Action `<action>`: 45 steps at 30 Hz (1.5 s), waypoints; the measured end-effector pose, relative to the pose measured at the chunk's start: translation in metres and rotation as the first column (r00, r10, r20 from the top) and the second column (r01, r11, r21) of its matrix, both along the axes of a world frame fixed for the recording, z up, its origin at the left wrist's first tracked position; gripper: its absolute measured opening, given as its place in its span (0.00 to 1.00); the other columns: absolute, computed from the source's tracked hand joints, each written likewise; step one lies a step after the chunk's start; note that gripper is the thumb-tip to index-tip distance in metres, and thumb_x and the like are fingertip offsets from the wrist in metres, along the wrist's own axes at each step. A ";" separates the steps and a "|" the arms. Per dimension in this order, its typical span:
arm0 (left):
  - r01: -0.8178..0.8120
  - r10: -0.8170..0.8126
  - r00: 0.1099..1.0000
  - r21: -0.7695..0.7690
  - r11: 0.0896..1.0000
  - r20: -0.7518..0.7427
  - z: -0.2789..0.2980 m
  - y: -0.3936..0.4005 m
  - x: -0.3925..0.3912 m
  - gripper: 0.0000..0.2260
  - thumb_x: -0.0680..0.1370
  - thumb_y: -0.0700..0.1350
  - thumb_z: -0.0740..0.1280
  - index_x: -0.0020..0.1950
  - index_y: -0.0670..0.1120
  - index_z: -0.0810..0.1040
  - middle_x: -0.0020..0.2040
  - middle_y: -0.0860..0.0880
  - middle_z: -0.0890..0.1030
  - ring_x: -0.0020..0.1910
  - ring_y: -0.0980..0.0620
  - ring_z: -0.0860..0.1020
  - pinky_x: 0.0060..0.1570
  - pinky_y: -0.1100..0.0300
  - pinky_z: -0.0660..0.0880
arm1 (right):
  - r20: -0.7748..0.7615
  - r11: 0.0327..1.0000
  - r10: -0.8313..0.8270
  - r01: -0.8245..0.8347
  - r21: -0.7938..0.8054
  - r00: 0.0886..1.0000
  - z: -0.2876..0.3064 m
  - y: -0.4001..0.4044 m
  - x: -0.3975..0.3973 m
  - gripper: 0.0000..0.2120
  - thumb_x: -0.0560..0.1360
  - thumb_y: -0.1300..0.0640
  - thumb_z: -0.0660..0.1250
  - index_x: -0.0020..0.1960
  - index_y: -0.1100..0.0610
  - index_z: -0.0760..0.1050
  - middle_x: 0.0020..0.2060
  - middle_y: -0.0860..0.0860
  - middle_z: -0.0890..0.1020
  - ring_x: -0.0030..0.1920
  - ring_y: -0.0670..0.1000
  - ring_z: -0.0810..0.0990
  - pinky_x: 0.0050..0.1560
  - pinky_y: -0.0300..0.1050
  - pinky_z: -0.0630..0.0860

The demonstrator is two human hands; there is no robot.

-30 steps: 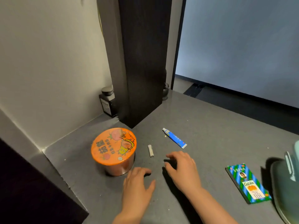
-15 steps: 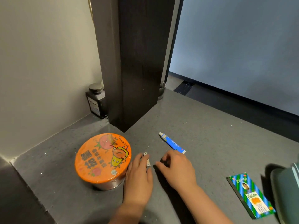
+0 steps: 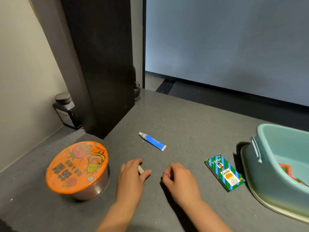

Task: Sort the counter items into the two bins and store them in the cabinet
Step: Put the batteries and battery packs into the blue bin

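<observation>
Change: both hands pulled back toward the body since half a second ago, and the left one now has the little white stick off the surface.
Left hand [image 3: 132,174]: fingers clamped on the small white stick [image 3: 141,169], just right of the orange-lidded bowl [image 3: 77,168].
Right hand [image 3: 179,178]: fingers curled together; looks like something tiny is pinched in there, can't tell what.
Green-blue packet [image 3: 224,172]: flat on the surface, right of the right hand, so that hand's closer; long axis runs toward the teal bin [image 3: 260,148].
Blue tube [image 3: 152,141]: farther out, beyond both hands, lying diagonal with its cap toward the bowl side.
Guess: stick goes into the bin next.
</observation>
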State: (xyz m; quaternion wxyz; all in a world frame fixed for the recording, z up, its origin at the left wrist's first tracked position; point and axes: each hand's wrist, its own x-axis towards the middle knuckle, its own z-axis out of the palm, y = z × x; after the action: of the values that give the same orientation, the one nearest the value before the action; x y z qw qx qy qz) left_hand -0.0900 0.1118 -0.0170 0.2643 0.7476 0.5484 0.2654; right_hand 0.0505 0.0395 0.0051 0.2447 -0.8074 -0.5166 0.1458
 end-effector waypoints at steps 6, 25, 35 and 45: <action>0.104 -0.116 0.989 0.116 0.988 0.097 0.040 -0.024 0.049 0.17 0.73 0.53 0.72 0.60 0.54 0.76 0.49 0.59 0.75 0.52 0.55 0.71 0.48 0.61 0.67 | -0.025 0.962 -0.138 0.140 0.233 0.990 0.043 -0.042 0.056 0.04 0.72 0.55 0.70 0.40 0.52 0.76 0.35 0.44 0.76 0.37 0.44 0.73 0.36 0.36 0.64; 0.061 -0.042 0.987 -0.119 0.991 0.154 0.026 -0.029 0.040 0.20 0.67 0.42 0.78 0.57 0.50 0.78 0.44 0.57 0.74 0.38 0.59 0.74 0.37 0.73 0.67 | 0.013 0.997 -0.048 0.048 -0.055 0.999 -0.012 -0.009 0.046 0.10 0.74 0.49 0.66 0.54 0.51 0.74 0.54 0.50 0.78 0.54 0.54 0.77 0.46 0.45 0.70; 0.171 -0.158 0.944 -0.020 0.985 0.291 0.068 -0.042 0.087 0.17 0.69 0.44 0.77 0.54 0.53 0.78 0.43 0.53 0.76 0.38 0.59 0.74 0.37 0.70 0.71 | -0.156 0.891 -0.216 0.260 0.372 0.964 0.042 -0.068 0.079 0.06 0.70 0.53 0.74 0.39 0.50 0.76 0.36 0.44 0.77 0.35 0.44 0.76 0.38 0.39 0.72; 0.534 -0.576 0.747 0.218 0.817 0.333 0.128 -0.132 0.248 0.16 0.69 0.51 0.75 0.55 0.55 0.77 0.49 0.60 0.77 0.45 0.62 0.75 0.47 0.72 0.68 | -0.084 0.613 -0.656 0.593 0.522 0.751 0.100 -0.186 0.208 0.05 0.70 0.57 0.74 0.42 0.52 0.78 0.39 0.44 0.79 0.41 0.48 0.78 0.48 0.51 0.75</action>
State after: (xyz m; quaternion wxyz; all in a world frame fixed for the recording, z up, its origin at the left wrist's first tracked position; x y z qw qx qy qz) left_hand 0.1577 -0.0199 0.1106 0.3921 0.8230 0.2231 0.3451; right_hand 0.2588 -0.1460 0.1055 0.4574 -0.8462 -0.2349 -0.1401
